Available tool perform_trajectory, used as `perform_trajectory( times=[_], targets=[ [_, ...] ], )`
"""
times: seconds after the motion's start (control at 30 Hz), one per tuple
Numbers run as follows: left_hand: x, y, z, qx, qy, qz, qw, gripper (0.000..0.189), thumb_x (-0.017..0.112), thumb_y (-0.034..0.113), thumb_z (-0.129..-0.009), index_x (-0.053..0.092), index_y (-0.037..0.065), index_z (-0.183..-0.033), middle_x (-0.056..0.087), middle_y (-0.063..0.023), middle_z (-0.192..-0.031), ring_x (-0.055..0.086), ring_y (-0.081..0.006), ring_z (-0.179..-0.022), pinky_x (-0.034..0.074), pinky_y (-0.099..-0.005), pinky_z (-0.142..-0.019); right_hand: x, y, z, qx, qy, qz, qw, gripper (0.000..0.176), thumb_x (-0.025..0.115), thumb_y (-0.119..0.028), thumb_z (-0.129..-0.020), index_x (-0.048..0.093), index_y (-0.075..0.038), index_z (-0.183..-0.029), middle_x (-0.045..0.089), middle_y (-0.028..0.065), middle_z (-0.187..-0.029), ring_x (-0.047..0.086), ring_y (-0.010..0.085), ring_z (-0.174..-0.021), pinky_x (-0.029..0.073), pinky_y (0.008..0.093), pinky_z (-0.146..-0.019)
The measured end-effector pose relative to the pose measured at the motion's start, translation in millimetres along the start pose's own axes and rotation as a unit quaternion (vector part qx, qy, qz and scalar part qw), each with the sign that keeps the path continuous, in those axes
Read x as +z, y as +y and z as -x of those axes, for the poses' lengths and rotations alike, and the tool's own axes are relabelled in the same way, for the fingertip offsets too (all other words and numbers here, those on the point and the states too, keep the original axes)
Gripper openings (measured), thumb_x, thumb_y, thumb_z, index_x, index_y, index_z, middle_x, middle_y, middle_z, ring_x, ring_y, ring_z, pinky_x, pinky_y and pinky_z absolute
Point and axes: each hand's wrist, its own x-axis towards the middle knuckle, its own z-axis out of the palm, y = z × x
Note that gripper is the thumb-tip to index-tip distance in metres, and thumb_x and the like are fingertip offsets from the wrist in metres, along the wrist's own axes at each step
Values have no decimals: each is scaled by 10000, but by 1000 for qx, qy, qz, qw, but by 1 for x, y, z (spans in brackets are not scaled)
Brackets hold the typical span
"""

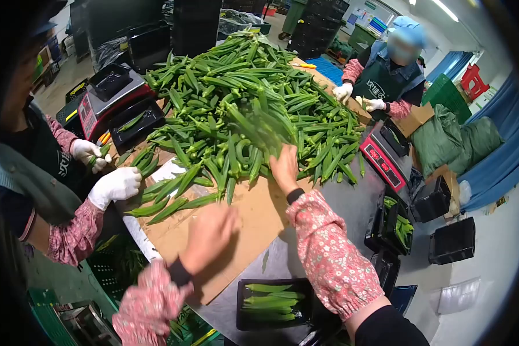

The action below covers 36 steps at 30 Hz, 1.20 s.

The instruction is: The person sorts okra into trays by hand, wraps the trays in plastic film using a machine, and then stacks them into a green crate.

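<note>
A large heap of green okra covers the far part of the table. My right hand is at the heap's near edge, its fingers closed round several okra pods blurred by motion. Over the brown cardboard is my left hand, smeared by motion, its fingers not clear. A black tray near the bottom holds several okra pods lying side by side.
Co-workers in white gloves stand at the left and at the far right. Red scales stand at the left and right. Stacked black trays of okra sit at the right edge.
</note>
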Motion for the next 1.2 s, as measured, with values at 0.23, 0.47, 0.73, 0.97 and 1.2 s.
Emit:
perform_trajectory(
  times=[0.23,0.47,0.73,0.97,1.2],
  targets=[
    [49,-77,-185,199,30,-349,915,531,559,22,-789,507,80,-1314,474,-95,-1403,361,-320,-1355,271,-494,-1112,-48,49,37,173,-214,-231,933,520,631,-97,-757,473,60,-1226,615,147,-1042,605,253,-956,475,349,-839],
    [47,-91,-215,310,24,-410,857,102,559,135,-811,609,90,-888,572,-74,-976,521,-274,-1129,310,-472,-1089,-94,5,-51,84,-85,-354,928,406,616,-86,-765,524,29,-1143,611,202,-1071,600,288,-995,466,380,-873],
    [-2,-26,-98,56,-145,-69,985,264,701,164,-797,582,31,-993,588,-152,-840,594,-351,-722,465,-436,-618,-32,26,-68,9,-48,-51,998,332,675,-126,-777,548,36,-1038,632,166,-954,615,322,-883,483,420,-793],
    [-16,77,54,84,-349,223,907,331,675,254,-873,617,79,-1148,585,-108,-861,612,-286,-778,506,-380,-660,-138,8,28,271,-308,-575,708,268,645,-84,-871,567,19,-1106,665,97,-949,670,193,-812,551,293,-567],
    [42,110,143,212,-279,-25,936,337,556,137,-791,621,70,-1115,534,-60,-838,542,-224,-786,438,-335,-665,-230,-4,136,317,-410,-606,603,318,682,-137,-849,575,-7,-1120,668,128,-1002,686,223,-820,567,310,-611]
  ],
)
